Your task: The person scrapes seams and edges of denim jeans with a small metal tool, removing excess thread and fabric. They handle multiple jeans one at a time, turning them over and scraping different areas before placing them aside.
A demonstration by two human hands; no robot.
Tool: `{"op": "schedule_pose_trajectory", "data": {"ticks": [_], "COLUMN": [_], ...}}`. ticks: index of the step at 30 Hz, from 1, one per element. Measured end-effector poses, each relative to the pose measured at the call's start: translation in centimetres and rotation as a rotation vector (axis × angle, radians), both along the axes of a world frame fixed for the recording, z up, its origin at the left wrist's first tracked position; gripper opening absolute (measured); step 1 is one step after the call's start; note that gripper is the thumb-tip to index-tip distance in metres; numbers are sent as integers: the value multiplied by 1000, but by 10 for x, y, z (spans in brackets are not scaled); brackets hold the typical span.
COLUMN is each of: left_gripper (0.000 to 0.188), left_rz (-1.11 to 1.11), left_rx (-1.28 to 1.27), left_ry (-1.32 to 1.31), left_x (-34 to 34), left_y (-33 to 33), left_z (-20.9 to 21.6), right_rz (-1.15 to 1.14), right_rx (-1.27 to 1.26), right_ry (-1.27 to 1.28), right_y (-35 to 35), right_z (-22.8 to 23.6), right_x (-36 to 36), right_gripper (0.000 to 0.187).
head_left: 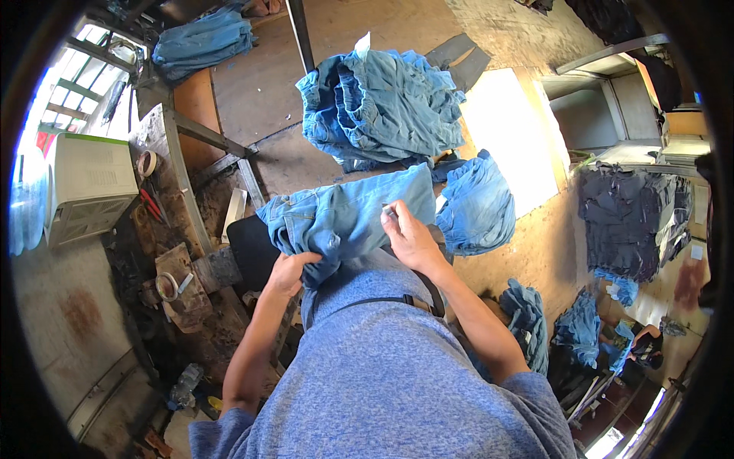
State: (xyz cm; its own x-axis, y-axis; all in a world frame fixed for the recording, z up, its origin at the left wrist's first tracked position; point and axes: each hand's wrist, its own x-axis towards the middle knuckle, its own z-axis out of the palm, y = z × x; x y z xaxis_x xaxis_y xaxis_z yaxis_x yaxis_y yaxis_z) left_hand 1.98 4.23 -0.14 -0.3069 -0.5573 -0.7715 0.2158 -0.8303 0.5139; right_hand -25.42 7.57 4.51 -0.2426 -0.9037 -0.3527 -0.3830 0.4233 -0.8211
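Observation:
A folded light-blue denim garment lies across my lap, its pocket and seams facing up. My left hand is closed on its near left edge, thumb on top of the cloth. Over the garment's right part, my right hand is closed in a pinch. A small dark tip shows at its fingertips, too small to name. Just beyond the lap sits a tall pile of denim garments with gathered elastic waistbands. Another bundle of blue denim lies to the right of my right hand.
At the left stand a white box-shaped appliance and a worn bench with a tape roll and a red-handled tool. A metal post rises ahead. Dark garments are stacked at right, near another person handling denim.

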Motion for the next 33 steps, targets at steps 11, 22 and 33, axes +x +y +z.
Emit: {"op": "schedule_pose_trajectory", "data": {"ticks": [11,22,33], "left_gripper": [28,24,24], "left_rz": [71,-139,-199], "left_rx": [370,107,79], "left_ry": [295,-137,-207], "left_x": [-12,-40,-46], "left_y": [29,23,19], "left_z": [-16,10,11], "right_rz": [174,171,197], "right_rx": [269,85,100], "right_ry": [-88,-33,-17], "right_y": [11,26,23], "right_z": [-30,-29,-22], "right_x": [31,31,28], "right_gripper": [65,56,49]}}
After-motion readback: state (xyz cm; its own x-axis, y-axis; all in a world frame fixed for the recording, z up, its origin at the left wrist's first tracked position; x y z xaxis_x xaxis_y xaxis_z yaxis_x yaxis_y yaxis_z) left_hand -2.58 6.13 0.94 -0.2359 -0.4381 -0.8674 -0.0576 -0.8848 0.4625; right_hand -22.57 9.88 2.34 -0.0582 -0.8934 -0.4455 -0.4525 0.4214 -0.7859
